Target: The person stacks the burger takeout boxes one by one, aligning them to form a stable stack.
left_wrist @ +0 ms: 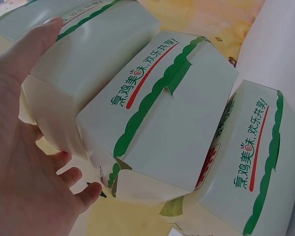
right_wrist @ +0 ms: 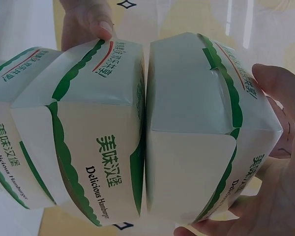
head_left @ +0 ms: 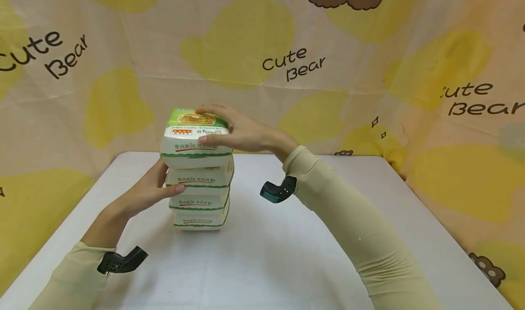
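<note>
Several white paper hamburger boxes with green scalloped bands form an upright, slightly uneven stack. My right hand (head_left: 250, 132) grips the top hamburger box (head_left: 184, 160) from its right, thumb on the front and fingers over the printed lid. In the right wrist view only a thin line separates that box (right_wrist: 187, 93) from the second hamburger box (right_wrist: 105, 83) under it. My left hand (head_left: 141, 193) holds the second box at its left side, thumb across the front and fingers round the side. In the left wrist view, the lower boxes (left_wrist: 157, 118) show beside my fingers.
The stack stands on a white table (head_left: 262, 264), left of the middle. A yellow-patterned cloth (head_left: 246, 41) with lettering hangs behind and along the sides. Black wrist mounts (head_left: 123, 260) are worn on both sleeves.
</note>
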`<state>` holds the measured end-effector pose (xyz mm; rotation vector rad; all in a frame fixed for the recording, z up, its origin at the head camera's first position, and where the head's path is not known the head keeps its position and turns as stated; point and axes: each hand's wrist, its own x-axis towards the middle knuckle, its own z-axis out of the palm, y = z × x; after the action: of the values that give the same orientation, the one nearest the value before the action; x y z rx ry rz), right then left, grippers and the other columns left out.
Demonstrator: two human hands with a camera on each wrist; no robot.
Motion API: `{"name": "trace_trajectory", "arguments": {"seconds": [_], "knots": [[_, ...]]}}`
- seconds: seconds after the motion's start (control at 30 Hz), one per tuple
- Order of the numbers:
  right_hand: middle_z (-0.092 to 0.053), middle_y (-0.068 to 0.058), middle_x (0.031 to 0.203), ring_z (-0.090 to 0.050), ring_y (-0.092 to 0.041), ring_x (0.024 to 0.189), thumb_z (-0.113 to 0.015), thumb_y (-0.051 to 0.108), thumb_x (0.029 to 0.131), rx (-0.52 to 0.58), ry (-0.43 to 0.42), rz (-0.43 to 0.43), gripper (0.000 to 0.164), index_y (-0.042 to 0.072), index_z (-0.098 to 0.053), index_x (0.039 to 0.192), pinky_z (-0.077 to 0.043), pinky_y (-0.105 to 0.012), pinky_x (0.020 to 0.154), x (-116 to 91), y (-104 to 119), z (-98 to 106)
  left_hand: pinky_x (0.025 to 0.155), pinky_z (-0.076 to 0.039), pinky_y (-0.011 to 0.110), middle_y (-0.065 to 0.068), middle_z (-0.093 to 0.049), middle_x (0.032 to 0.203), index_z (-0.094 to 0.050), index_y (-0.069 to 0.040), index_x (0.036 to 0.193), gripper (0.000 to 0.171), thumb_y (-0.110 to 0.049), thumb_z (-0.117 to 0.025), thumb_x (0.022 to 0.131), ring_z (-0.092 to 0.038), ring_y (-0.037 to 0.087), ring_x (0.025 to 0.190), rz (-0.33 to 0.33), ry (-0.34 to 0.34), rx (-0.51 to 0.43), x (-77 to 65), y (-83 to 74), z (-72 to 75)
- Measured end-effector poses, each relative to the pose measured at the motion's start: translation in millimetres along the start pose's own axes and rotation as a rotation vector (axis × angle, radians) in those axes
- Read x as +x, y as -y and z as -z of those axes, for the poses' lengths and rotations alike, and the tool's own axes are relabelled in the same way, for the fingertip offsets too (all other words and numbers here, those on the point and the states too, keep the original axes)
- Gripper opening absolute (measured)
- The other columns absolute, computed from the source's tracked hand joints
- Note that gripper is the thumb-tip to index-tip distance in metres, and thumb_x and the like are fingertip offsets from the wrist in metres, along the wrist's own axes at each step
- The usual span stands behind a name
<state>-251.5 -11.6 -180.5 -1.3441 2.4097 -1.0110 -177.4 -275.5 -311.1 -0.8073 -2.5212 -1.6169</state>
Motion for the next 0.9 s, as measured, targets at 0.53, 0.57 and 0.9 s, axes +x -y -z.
{"name": "trace_trajectory", "arguments": {"seconds": [0.53, 0.57, 0.9], "knots": [[-0.022, -0.003, 0.165, -0.038, -0.018, 0.138, -0.065, 0.039, 0.094, 0.024, -0.007, 0.004, 0.072, 0.023, -0.034, 0.157, -0.046, -0.035, 0.105, -0.1, -1.9, -0.6, 0.101, -0.041, 0.014, -0.005, -0.039, 0.147, -0.024, -0.026, 0.157, 0.079, -0.005, -0.065, 0.092, -0.045, 0.002, 0.131, 0.015, 0.000, 0.008, 0.5, 0.3, 0.0], [-0.022, -0.002, 0.166, -0.038, -0.018, 0.138, -0.065, 0.039, 0.094, 0.019, -0.009, 0.003, 0.072, 0.024, -0.034, 0.157, -0.045, -0.035, 0.106, -0.2, -2.3, -0.4, 0.101, -0.041, 0.015, -0.004, -0.039, 0.147, -0.023, -0.026, 0.157, 0.079, -0.005, -0.065, 0.092, -0.045, 0.002, 0.131, 0.017, 0.000, 0.008, 0.5, 0.2, -0.1], [-0.022, -0.001, 0.165, -0.034, -0.018, 0.141, -0.065, 0.040, 0.094, 0.017, -0.008, 0.001, 0.071, 0.025, -0.034, 0.157, -0.041, -0.041, 0.110, -1.5, -3.4, 0.3, 0.106, -0.040, 0.025, -0.005, -0.036, 0.149, -0.020, -0.029, 0.158, 0.083, -0.007, -0.065, 0.092, -0.041, 0.002, 0.134, 0.034, 0.002, 0.034, -0.4, -0.8, 0.6]]}}
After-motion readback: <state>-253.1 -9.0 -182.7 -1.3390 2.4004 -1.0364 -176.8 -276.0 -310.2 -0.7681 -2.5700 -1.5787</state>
